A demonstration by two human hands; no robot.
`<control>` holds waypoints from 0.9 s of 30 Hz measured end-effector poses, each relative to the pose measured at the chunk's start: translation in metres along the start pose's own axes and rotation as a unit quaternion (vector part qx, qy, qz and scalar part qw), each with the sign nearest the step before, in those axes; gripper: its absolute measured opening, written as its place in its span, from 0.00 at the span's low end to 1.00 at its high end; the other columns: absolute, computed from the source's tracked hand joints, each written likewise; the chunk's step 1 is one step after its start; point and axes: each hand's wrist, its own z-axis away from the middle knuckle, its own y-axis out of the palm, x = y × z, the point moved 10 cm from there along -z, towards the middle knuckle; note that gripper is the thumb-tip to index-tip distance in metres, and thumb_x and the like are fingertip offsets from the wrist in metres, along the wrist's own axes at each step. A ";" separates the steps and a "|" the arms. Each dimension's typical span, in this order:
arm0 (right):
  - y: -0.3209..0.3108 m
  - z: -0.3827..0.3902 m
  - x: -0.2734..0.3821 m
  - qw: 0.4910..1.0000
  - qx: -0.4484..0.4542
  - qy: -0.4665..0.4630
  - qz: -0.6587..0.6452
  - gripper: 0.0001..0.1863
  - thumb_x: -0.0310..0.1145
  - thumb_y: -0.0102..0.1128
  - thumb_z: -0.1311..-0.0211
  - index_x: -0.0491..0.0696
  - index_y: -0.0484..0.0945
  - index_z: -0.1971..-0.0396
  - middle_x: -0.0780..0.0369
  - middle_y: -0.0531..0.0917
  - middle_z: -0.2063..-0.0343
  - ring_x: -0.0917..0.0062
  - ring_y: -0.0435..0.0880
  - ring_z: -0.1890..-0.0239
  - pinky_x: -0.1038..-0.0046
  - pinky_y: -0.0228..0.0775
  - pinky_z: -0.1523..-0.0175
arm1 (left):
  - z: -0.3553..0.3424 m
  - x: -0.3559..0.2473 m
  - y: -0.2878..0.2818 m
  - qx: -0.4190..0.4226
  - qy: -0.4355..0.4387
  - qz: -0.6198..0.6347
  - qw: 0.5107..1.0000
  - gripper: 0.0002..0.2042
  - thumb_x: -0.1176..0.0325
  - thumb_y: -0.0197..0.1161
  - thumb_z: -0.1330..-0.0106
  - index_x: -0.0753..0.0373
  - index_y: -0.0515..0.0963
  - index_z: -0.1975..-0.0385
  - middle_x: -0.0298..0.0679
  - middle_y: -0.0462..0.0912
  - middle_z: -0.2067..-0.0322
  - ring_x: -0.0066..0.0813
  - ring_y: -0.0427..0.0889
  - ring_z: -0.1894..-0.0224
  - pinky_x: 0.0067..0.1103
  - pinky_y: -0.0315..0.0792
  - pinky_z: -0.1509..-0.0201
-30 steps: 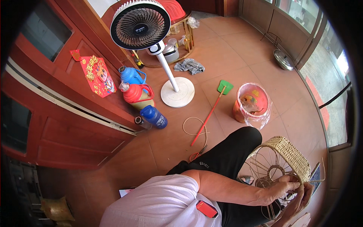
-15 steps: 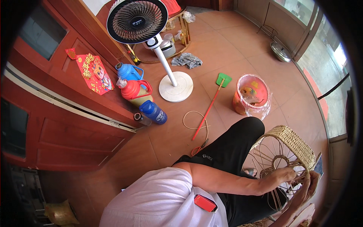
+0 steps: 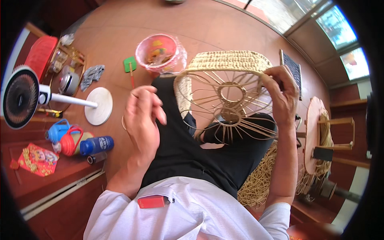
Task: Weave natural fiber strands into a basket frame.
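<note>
Your woven basket point(image 3: 224, 60) is up in front of you, over your black trousers point(image 3: 172, 156), with the right hand point(image 3: 283, 96) in contact and the left hand point(image 3: 143, 116) well apart from it. Take the basket's middle as the clock's centre: your right fingers point(image 3: 276, 72) are at two o'clock, thumb and fingertips pinched together on the rim. Whether a loose strand is caught in that pinch as well, you cannot tell from here.

The woven wall crosses the twelve o'clock side, its long axis running roughly from nine to three, and it bends down again along the nine o'clock side. Bare spokes fan out below it around two rings, an upper ring point(image 3: 221, 94) and a lower one point(image 3: 231, 116) nearly at six o'clock from it.

Your left hand hangs in the air with the fingers half curled and the thumb a little off them; nothing shows in its hold. From there, the basket lies between two and three o'clock, with a clear gap between fingers and weave. The right hand is plainly the nearer one.

The lined pink bucket point(image 3: 147, 46) is at ten o'clock from the basket, and a heap of pale cord point(image 3: 256, 184) lies towards five.
</note>
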 end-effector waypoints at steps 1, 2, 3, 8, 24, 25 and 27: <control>0.001 0.000 0.002 1.000 0.005 0.007 0.012 0.06 0.28 0.71 0.31 0.41 0.86 0.63 0.68 0.77 0.69 0.86 0.70 0.69 0.77 0.62 0.62 | 0.014 -0.015 0.032 0.063 0.019 -0.068 0.996 0.12 0.63 0.57 0.11 0.65 0.80 0.43 0.35 0.85 0.58 0.14 0.82 0.69 0.15 0.75 0.70; 0.000 0.001 0.000 1.000 0.003 0.018 -0.002 0.07 0.29 0.71 0.32 0.41 0.86 0.63 0.68 0.77 0.69 0.86 0.70 0.70 0.77 0.63 0.63 | 0.027 -0.020 0.068 0.115 0.026 -0.130 0.984 0.11 0.67 0.56 0.11 0.66 0.79 0.41 0.36 0.86 0.55 0.14 0.83 0.68 0.14 0.76 0.67; -0.002 0.002 0.000 1.000 -0.003 0.017 0.002 0.07 0.29 0.71 0.32 0.41 0.86 0.63 0.68 0.77 0.69 0.86 0.70 0.70 0.77 0.63 0.63 | 0.035 -0.020 0.096 0.195 0.070 -0.202 0.957 0.12 0.73 0.57 0.13 0.67 0.79 0.38 0.40 0.86 0.51 0.16 0.85 0.66 0.15 0.79 0.65; 0.000 0.003 -0.001 1.000 0.001 0.021 -0.016 0.08 0.30 0.72 0.34 0.41 0.86 0.63 0.65 0.78 0.70 0.81 0.73 0.71 0.73 0.67 0.63 | 0.032 0.000 0.176 0.211 0.339 -0.357 0.845 0.26 0.84 0.62 0.25 0.67 0.76 0.27 0.59 0.84 0.40 0.47 0.92 0.52 0.32 0.86 0.51; -0.005 0.004 -0.001 1.000 -0.014 -0.021 -0.012 0.07 0.29 0.71 0.35 0.41 0.85 0.64 0.65 0.75 0.68 0.83 0.72 0.70 0.74 0.65 0.64 | 0.044 0.046 0.202 0.278 0.252 -0.577 0.726 0.25 0.83 0.63 0.34 0.74 0.74 0.35 0.60 0.75 0.35 0.62 0.80 0.38 0.44 0.78 0.32; -0.008 0.004 0.001 1.000 -0.016 -0.020 -0.011 0.07 0.29 0.71 0.35 0.41 0.85 0.64 0.65 0.75 0.68 0.83 0.72 0.70 0.74 0.65 0.64 | 0.044 0.048 0.200 0.280 0.253 -0.575 0.725 0.25 0.83 0.63 0.34 0.74 0.74 0.35 0.60 0.75 0.35 0.62 0.80 0.38 0.44 0.78 0.32; -0.010 0.004 0.000 1.000 -0.013 0.006 0.008 0.07 0.30 0.72 0.37 0.44 0.85 0.64 0.60 0.80 0.68 0.72 0.82 0.69 0.67 0.76 0.61 | 0.043 0.062 0.192 0.307 0.215 -0.535 0.757 0.28 0.84 0.61 0.36 0.75 0.74 0.33 0.58 0.76 0.37 0.58 0.79 0.38 0.43 0.76 0.31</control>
